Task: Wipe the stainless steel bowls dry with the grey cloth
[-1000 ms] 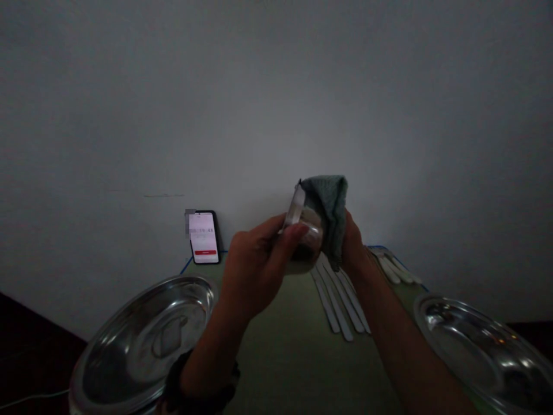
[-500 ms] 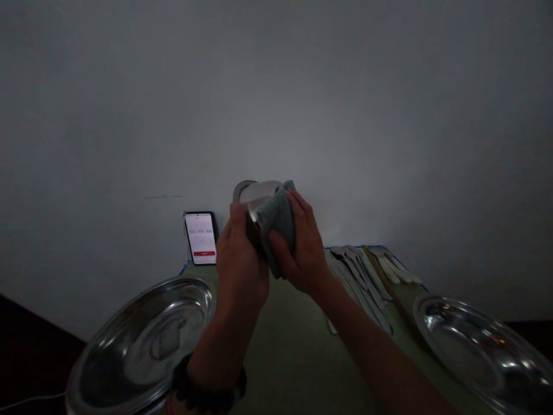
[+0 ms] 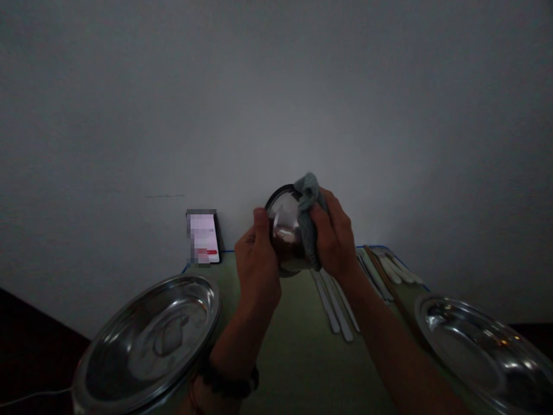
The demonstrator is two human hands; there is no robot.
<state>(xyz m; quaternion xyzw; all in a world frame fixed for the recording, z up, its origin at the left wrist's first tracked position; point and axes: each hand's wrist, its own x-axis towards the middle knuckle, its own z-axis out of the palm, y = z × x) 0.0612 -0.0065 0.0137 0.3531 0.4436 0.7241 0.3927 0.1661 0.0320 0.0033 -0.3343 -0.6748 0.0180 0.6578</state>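
A shiny metal bowl [image 3: 286,230] is held up above the table, tilted on its side with its rounded outside toward me. My left hand [image 3: 258,262] grips its left edge, thumb pointing up along the rim. My right hand [image 3: 338,230] is closed on a grey-green cloth [image 3: 307,216], which it presses against the bowl's right side. The right hand's fingertips are partly hidden behind the cloth. Below and behind the hands, several metal utensils [image 3: 341,317] lie with their handles toward me.
At the left stands a large metal basin [image 3: 108,346]; another metal basin [image 3: 458,357] is at the right. A phone [image 3: 203,236] leans on the wall at the back left. Chopsticks [image 3: 378,265] and white-handled cutlery [image 3: 397,270] lie at the back right of the green table [image 3: 302,357].
Both hands swung left with the bowl, then back right. The bowl has turned in the left hand, and the cloth has shifted from its opening to its outer side.
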